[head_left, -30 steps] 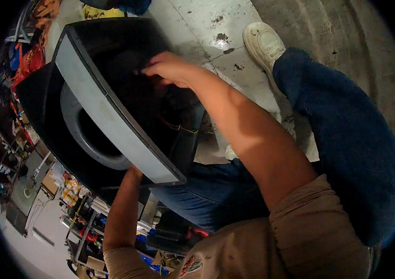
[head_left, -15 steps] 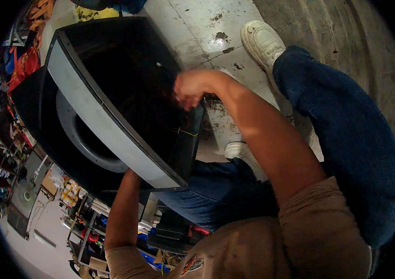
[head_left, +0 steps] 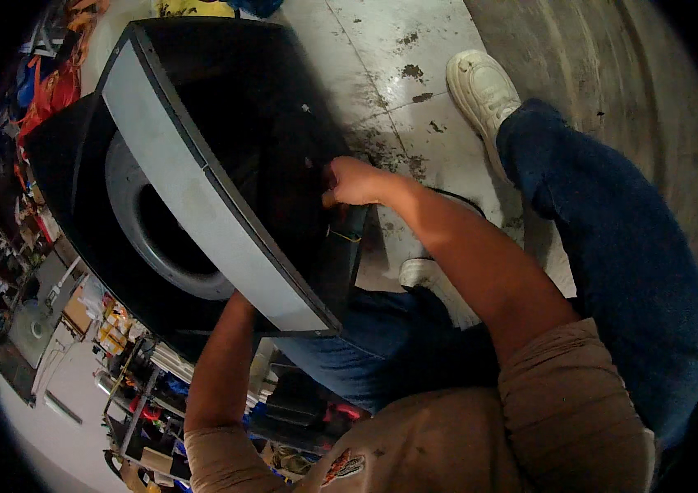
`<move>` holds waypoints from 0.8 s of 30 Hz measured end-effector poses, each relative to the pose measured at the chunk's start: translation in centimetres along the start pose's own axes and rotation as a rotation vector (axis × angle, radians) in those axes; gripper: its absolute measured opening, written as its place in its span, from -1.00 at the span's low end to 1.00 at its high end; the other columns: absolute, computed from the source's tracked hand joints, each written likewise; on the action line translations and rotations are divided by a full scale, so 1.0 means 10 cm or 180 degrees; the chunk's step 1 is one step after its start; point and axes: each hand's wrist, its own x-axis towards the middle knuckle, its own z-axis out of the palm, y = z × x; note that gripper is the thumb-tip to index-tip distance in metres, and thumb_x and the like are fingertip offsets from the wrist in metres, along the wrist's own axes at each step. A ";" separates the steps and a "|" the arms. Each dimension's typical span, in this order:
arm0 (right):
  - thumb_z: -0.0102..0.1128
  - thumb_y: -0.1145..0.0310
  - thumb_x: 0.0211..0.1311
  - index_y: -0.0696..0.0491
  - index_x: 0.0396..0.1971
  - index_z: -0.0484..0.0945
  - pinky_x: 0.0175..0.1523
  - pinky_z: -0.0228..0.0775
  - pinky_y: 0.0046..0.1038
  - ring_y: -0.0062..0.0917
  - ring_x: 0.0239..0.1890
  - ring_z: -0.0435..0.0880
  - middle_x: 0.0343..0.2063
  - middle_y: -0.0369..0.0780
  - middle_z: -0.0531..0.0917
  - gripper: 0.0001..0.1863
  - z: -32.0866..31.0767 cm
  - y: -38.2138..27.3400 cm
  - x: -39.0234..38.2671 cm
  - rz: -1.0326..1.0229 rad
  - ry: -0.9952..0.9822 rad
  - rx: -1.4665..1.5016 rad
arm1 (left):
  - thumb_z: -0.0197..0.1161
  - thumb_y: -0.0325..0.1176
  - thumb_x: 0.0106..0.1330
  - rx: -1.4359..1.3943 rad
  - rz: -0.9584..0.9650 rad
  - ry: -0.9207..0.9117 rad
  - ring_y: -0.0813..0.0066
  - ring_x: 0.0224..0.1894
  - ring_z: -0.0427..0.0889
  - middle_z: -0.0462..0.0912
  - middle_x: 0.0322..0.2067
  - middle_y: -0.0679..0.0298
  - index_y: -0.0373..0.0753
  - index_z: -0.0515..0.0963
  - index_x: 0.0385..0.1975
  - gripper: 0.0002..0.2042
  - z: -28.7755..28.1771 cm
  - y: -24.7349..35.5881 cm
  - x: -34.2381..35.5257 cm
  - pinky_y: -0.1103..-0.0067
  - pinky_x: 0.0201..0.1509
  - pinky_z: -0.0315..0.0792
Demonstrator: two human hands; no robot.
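A large black open casing (head_left: 262, 49) stands tilted before me, with a light grey curved panel (head_left: 193, 185) across its front. Behind the panel is a wide grey ring (head_left: 131, 209) around a dark round opening. My left forearm reaches in beside the ring, and the left hand itself is hidden inside. My right hand (head_left: 354, 181) comes over the casing's right side, its fingers curled closed against the dark inside. What they grip, if anything, cannot be made out. Just below them runs a thin yellow wire (head_left: 345, 237). A small white piece (head_left: 306, 108) shows farther up inside.
My shoes (head_left: 484, 99) and jeans (head_left: 612, 214) are at the right, on stained pale floor tiles (head_left: 382, 49). A dark cable (head_left: 457, 199) curves past my right forearm. Cluttered shelves (head_left: 147, 394) line the lower left. Orange and red material (head_left: 49, 99) lies at the upper left.
My right hand was blurred by motion; now it is sharper, lower, and curled closer to the casing's inner side. The dark cable now shows beyond my forearm. The view has shifted slightly.
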 end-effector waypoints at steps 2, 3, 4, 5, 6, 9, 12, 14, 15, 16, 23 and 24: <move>0.15 0.27 0.00 0.16 -0.38 0.59 -0.26 0.43 -0.23 -0.16 -0.36 0.60 -0.45 -0.03 0.62 -0.73 0.08 0.07 0.07 -0.0190 0.0523 -0.0646 | 0.13 -0.36 0.23 -0.0007 0.0015 -0.0027 0.33 0.08 0.42 0.39 0.09 0.22 -0.20 0.24 0.17 -0.52 0.01 0.01 0.01 0.34 0.14 0.34; 0.13 0.27 0.00 0.15 -0.40 0.59 -0.23 0.42 -0.22 -0.14 -0.33 0.59 -0.44 -0.03 0.61 -0.75 0.11 0.12 0.10 -0.0155 0.0653 -0.0679 | 0.13 -0.36 0.23 0.0013 0.0036 -0.0047 0.33 0.08 0.42 0.40 0.09 0.22 -0.20 0.25 0.17 -0.52 0.02 0.03 0.03 0.34 0.14 0.34; 0.12 0.28 0.01 0.14 -0.41 0.59 -0.21 0.41 -0.20 -0.12 -0.30 0.57 -0.42 -0.02 0.61 -0.76 0.14 0.16 0.12 -0.0122 0.0785 -0.0711 | 0.14 -0.36 0.23 0.0027 0.0048 -0.0071 0.33 0.08 0.42 0.40 0.09 0.22 -0.20 0.25 0.17 -0.52 0.02 0.05 0.04 0.34 0.14 0.34; 0.11 0.29 0.02 0.12 -0.42 0.60 -0.19 0.40 -0.19 -0.10 -0.27 0.56 -0.41 -0.02 0.60 -0.77 0.14 0.14 0.12 -0.0087 0.0903 -0.0753 | 0.14 -0.37 0.23 0.0028 0.0068 -0.0088 0.33 0.08 0.42 0.40 0.09 0.22 -0.20 0.25 0.17 -0.52 0.03 0.04 0.05 0.34 0.14 0.34; 0.10 0.30 0.02 0.13 -0.42 0.59 -0.20 0.39 -0.20 -0.10 -0.29 0.56 -0.43 -0.01 0.60 -0.78 0.11 0.13 0.11 -0.0150 0.0713 -0.0882 | 0.14 -0.37 0.22 0.0030 0.0086 -0.0107 0.33 0.08 0.42 0.40 0.09 0.22 -0.19 0.25 0.17 -0.52 0.03 0.04 0.04 0.34 0.14 0.34; 0.09 0.33 0.02 0.15 -0.44 0.58 -0.22 0.38 -0.22 -0.10 -0.34 0.55 -0.47 0.00 0.58 -0.80 -0.07 0.14 0.12 -0.0312 0.0241 -0.1170 | 0.15 -0.37 0.22 0.0120 0.0141 -0.0221 0.32 0.07 0.43 0.41 0.08 0.22 -0.19 0.26 0.16 -0.52 0.08 0.08 0.02 0.33 0.13 0.34; 0.09 0.30 0.05 0.15 -0.45 0.58 -0.25 0.37 -0.23 -0.14 -0.39 0.55 -0.51 -0.02 0.58 -0.77 -0.13 0.16 0.14 -0.0478 -0.0080 -0.1225 | 0.16 -0.38 0.21 0.0360 0.0237 -0.0419 0.32 0.07 0.44 0.41 0.08 0.22 -0.19 0.27 0.16 -0.52 0.14 0.18 -0.16 0.33 0.13 0.35; 0.09 0.26 0.07 0.16 -0.46 0.58 -0.31 0.37 -0.27 -0.22 -0.48 0.56 -0.56 -0.05 0.58 -0.75 -0.13 0.16 0.07 -0.0652 -0.0279 -0.1240 | 0.16 -0.38 0.21 0.0722 0.0402 -0.0683 0.32 0.07 0.44 0.41 0.08 0.22 -0.19 0.27 0.16 -0.52 0.23 0.32 -0.34 0.33 0.13 0.35; 0.09 0.25 0.08 0.16 -0.48 0.58 -0.34 0.36 -0.30 -0.28 -0.52 0.54 -0.60 -0.08 0.57 -0.74 -0.15 0.13 0.07 -0.0522 -0.0402 -0.1120 | 0.16 -0.39 0.21 0.0970 0.0546 -0.0859 0.32 0.06 0.44 0.42 0.08 0.22 -0.19 0.27 0.16 -0.52 0.31 0.43 -0.40 0.33 0.13 0.35; 0.09 0.24 0.09 0.15 -0.49 0.58 -0.38 0.35 -0.33 -0.35 -0.56 0.52 -0.63 -0.10 0.56 -0.74 -0.16 0.10 0.07 -0.0404 -0.0559 -0.1017 | 0.17 -0.39 0.21 0.1184 0.0709 -0.1038 0.32 0.06 0.44 0.42 0.08 0.22 -0.19 0.28 0.15 -0.52 0.40 0.56 -0.45 0.33 0.13 0.35; 0.16 0.26 0.05 0.17 -0.47 0.60 -0.32 0.35 -0.39 -0.41 -0.49 0.54 -0.59 -0.16 0.61 -0.76 -0.13 -0.52 -0.17 0.0344 -0.0190 -0.0995 | 0.10 -0.12 0.19 0.2964 0.1026 -0.0773 0.16 0.23 0.21 0.19 0.22 0.10 -0.14 0.26 0.17 -0.46 0.61 1.03 -0.53 0.42 0.30 0.10; 0.17 0.28 0.03 0.16 -0.42 0.60 -0.25 0.37 -0.37 -0.36 -0.42 0.56 -0.52 -0.13 0.62 -0.76 -0.16 -0.44 -0.15 0.0142 -0.0022 -0.1131 | 0.13 -0.15 0.17 0.3220 0.1044 -0.0859 0.16 0.26 0.14 0.12 0.24 0.08 -0.16 0.21 0.20 -0.42 0.67 1.23 -0.65 0.44 0.32 0.05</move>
